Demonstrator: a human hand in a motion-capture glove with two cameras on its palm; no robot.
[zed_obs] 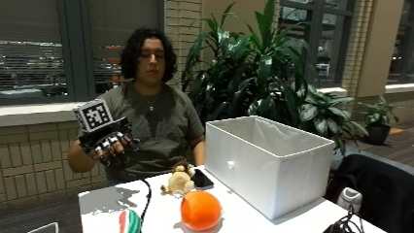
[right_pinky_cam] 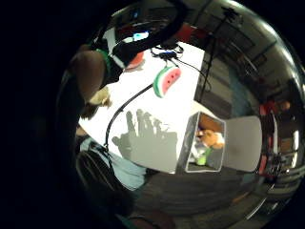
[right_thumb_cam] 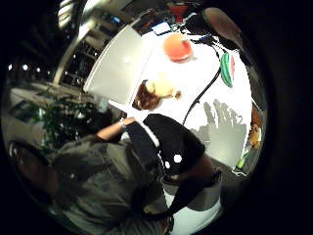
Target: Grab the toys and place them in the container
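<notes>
- Outside view: the gloved right hand (zed_obs: pixel 107 144) is raised over the table's far left corner with its fingers spread, holding nothing. Three toys lie on the white table (zed_obs: pixel 252 222): one orange ball (zed_obs: pixel 200 209) at centre, one small plush animal (zed_obs: pixel 179 181) just beyond it at 11 o'clock, and one watermelon slice (zed_obs: pixel 128 222) at its 8 o'clock. One white fabric container (zed_obs: pixel 268 162) stands to the ball's right.
- Little-finger view: the container (right_pinky_cam: pixel 204 142) already holds toys, at least two; I cannot count them surely. The watermelon slice (right_pinky_cam: pixel 166 80) looks soft and light, so pinch it across its thickness.
- Thumb view: the ball (right_thumb_cam: pixel 177 46) probably needs a full wrap of the fingers, as it may roll; the plush animal (right_thumb_cam: pixel 155 92) should squash easily, so take it by the body.
</notes>
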